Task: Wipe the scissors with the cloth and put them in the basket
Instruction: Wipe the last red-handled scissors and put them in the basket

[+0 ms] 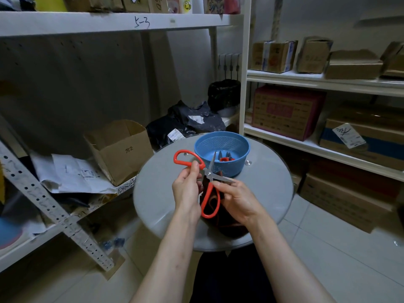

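Observation:
Red-handled scissors (pixel 209 193) are held spread open above a round grey table (pixel 157 193). My left hand (pixel 185 189) grips the upper red handle loop near the pivot. My right hand (pixel 238 200) pinches one steel blade near its tip, with a dark brown cloth (pixel 227 221) under it; the cloth hangs down onto the table. The other blade points up toward a blue plastic basket (pixel 222 145) at the table's far side. Another pair of red-handled scissors (pixel 225 158) lies inside the basket.
An open cardboard box (pixel 120 149) and papers sit on the low shelf to the left. Dark bags (pixel 185 125) lie behind the table. White shelving with cartons stands at the right. A perforated metal bar (pixel 54 206) slants across the left.

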